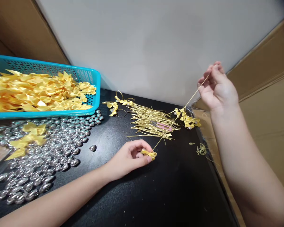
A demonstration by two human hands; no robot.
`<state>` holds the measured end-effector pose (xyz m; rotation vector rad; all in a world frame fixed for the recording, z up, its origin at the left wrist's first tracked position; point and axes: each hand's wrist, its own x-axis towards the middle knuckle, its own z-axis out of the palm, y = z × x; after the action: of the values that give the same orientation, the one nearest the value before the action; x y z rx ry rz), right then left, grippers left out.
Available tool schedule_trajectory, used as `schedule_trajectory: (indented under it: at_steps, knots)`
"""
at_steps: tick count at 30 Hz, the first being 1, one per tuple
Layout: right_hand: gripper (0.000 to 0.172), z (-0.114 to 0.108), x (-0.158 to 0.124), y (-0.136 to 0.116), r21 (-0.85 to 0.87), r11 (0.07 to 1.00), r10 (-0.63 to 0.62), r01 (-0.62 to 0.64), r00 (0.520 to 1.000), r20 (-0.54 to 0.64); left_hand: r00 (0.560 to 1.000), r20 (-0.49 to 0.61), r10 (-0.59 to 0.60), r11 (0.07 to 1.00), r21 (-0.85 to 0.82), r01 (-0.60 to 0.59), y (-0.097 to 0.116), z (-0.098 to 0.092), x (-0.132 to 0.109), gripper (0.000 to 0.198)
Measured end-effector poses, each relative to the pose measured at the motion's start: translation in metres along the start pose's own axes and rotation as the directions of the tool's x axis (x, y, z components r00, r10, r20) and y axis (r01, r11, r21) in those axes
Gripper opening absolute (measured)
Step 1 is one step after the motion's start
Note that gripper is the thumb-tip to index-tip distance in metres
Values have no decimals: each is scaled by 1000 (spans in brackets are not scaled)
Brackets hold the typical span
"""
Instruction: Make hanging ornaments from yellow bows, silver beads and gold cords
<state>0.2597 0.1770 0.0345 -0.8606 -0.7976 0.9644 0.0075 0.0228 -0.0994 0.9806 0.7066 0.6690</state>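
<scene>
Low over the black table, my left hand [130, 159] pinches a yellow ribbon bow [152, 155] between thumb and fingers. From that bow a thin gold cord [196, 94] runs taut up to the right. My right hand [216, 86], raised near the white wall, grips the cord's far end between its fingertips. Beneath the cord lies a pile of cut gold cords [146, 116], with small pink-handled scissors [163, 126] on top. Beside the pile, at the right, sit several yellow bows with silver beads [188, 119]. Whether a bead is on the held bow is hidden.
A turquoise basket [98, 91] full of yellow bows stands at the left. Silver heart beads [61, 142] spread in front of it, with loose bows [29, 138] on them. Gold rings with bows [115, 107] lie at the back. Cord scraps [202, 149] rest near the right edge.
</scene>
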Motion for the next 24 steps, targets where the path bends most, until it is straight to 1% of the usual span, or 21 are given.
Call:
schedule_trajectory:
  at_steps: [3, 7, 9, 11, 13, 14, 16, 19, 22, 23, 24]
  knots:
    - [19, 5, -7, -7, 57, 998, -6, 7, 1000, -8, 1000, -19, 1, 999, -32, -2, 0, 1, 1, 21]
    - [19, 18, -21, -19, 58, 998, 0, 4, 998, -64, 993, -61, 98, 995, 42, -95, 6, 2, 2, 11]
    - [22, 21, -26, -22, 40, 999, -3, 4, 999, -43, 987, -94, 129, 989, 84, -121, 8, 1, 2, 12]
    - [29, 21, -29, -23, 28, 999, 18, -18, 1000, 6, 980, -148, 133, 988, 96, -120, 9, -1, 2, 15]
    - [35, 19, -31, -23, 20, 998, 59, -60, 998, 31, 969, -212, 127, 992, 52, -119, 9, -5, 2, 18]
    - [36, 17, -31, -23, 13, 997, 82, -83, 996, 22, 961, -245, 125, 992, 9, -127, 9, -8, 2, 19]
    - [36, 15, -32, -23, -9, 991, 134, -134, 990, -32, 951, -288, 109, 984, -101, -143, 9, -11, 4, 21]
    - [35, 9, -30, -21, -19, 976, 213, -216, 971, -107, 959, -270, 86, 958, -243, -155, 10, -14, 5, 18]
    - [33, -2, -27, -16, -16, 965, 258, -263, 956, -140, 975, -200, 100, 941, -300, -158, 12, -13, 5, 14]
    - [33, -7, -26, -12, -29, 963, 262, -268, 956, -130, 977, -184, 105, 939, -304, -158, 13, -12, 5, 12]
    - [33, -12, -26, -8, -52, 964, 255, -261, 962, -96, 979, -173, 106, 940, -304, -156, 13, -12, 4, 11]
